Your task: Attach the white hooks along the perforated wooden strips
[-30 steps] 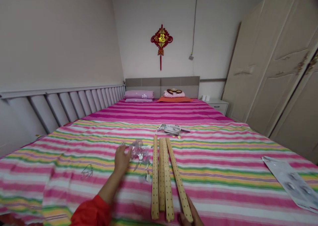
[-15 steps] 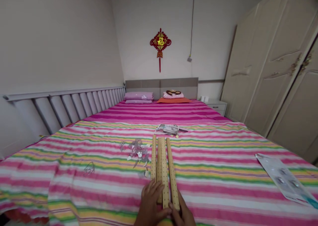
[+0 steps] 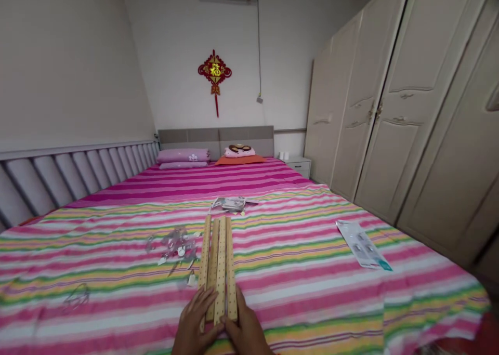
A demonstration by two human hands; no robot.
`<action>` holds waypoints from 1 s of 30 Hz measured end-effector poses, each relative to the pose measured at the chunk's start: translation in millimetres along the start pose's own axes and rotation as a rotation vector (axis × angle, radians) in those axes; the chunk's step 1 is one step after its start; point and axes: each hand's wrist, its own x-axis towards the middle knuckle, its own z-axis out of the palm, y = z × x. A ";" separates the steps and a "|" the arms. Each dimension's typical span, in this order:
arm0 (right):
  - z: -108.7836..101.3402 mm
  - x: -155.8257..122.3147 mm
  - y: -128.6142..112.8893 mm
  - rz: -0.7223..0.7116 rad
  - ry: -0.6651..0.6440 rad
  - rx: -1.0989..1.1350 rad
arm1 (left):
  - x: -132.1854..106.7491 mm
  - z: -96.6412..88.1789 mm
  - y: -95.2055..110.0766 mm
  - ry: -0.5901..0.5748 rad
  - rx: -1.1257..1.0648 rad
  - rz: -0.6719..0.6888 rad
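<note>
Several long, pale wooden strips (image 3: 221, 261) with rows of small dark holes lie side by side on the striped bedspread, pointing away from me. My left hand (image 3: 195, 318) grips their near ends from the left, fingers laid over the leftmost strips and thumb at the near end. From the right, my right hand (image 3: 246, 325) holds the rightmost strip, its thumb at the near end and its fingers along the outer side. Small hardware in clear plastic bags (image 3: 177, 245) lies just left of the strips. Past their far ends sits a grey-white packet (image 3: 230, 205).
On the right of the bed lies a clear blister pack (image 3: 362, 246) with round metallic pieces. A thin, clear tangled item (image 3: 77, 296) is at the left. Pillows (image 3: 183, 156) rest by the headboard, and a wardrobe (image 3: 351, 110) stands to the right.
The view has turned to the right, so everything appears further left. The rightmost strip has come closer to the others, narrowing the gap. Both hands stay at the near ends.
</note>
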 end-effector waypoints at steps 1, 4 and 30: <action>0.0 0.3 0.8 -0.012 -0.001 0.020 | 0.1 0.0 -0.2 0.000 0.000 -0.003; -0.3 -0.1 2.5 -0.022 0.003 0.063 | 0.5 -2.8 2.3 -0.024 -0.006 -0.028; -20.7 -48.3 60.7 0.095 0.284 0.126 | -2.3 -0.6 -2.7 -0.045 -0.066 -0.056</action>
